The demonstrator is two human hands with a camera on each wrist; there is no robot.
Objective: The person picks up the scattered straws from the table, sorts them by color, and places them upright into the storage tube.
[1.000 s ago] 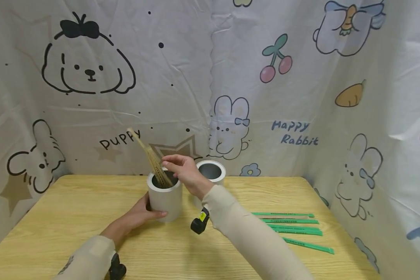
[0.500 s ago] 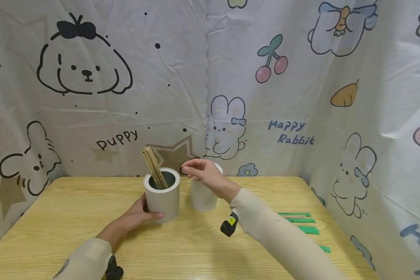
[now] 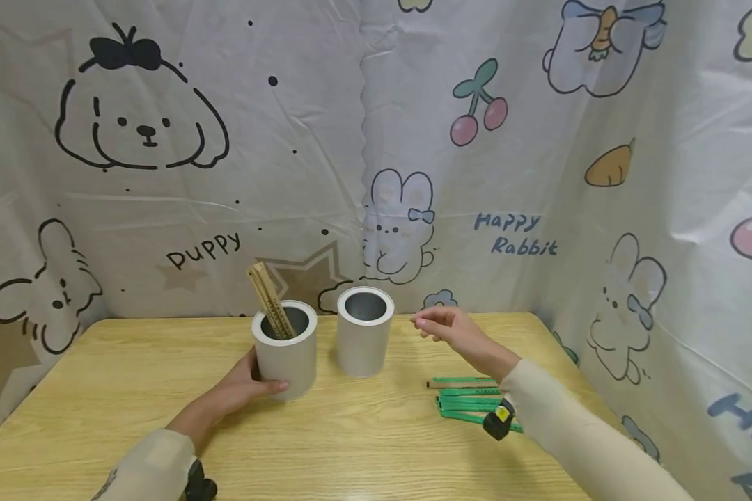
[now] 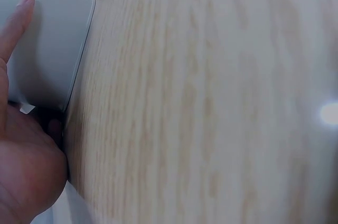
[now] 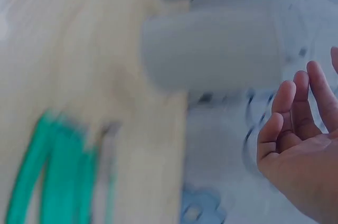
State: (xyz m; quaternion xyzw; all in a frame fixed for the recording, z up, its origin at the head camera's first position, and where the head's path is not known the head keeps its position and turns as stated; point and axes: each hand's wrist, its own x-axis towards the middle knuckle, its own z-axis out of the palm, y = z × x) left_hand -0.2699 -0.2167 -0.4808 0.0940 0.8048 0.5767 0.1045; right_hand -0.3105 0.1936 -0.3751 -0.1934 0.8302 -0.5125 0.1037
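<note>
My left hand [image 3: 244, 384] grips the left white cylindrical cup [image 3: 287, 370] low on its side, thumb across the front; its other fingers are mostly hidden. In the left wrist view the thumb [image 4: 16, 26] lies along the wall of that cup. Several slim tan printed sticks [image 3: 268, 300] lean to the left inside it. Nothing shows in my right hand [image 3: 462, 332], which hovers over the table with loosely bent fingers, right of a second white cup [image 3: 362, 348]. Below it lie several slim green printed sticks [image 3: 466, 403], partly hidden by the right wrist.
A tan strip with a dark end [image 3: 435, 384] lies along the back of the green group. The second cup's dark inside [image 3: 365, 307] faces up. A printed cloth [image 3: 326, 139] hangs behind the wooden table [image 3: 351, 445] and along its sides.
My right hand has left the tan sticks and moved right, past the second cup. The sticks have settled lower in the left cup. My left hand keeps its grip on that cup.
</note>
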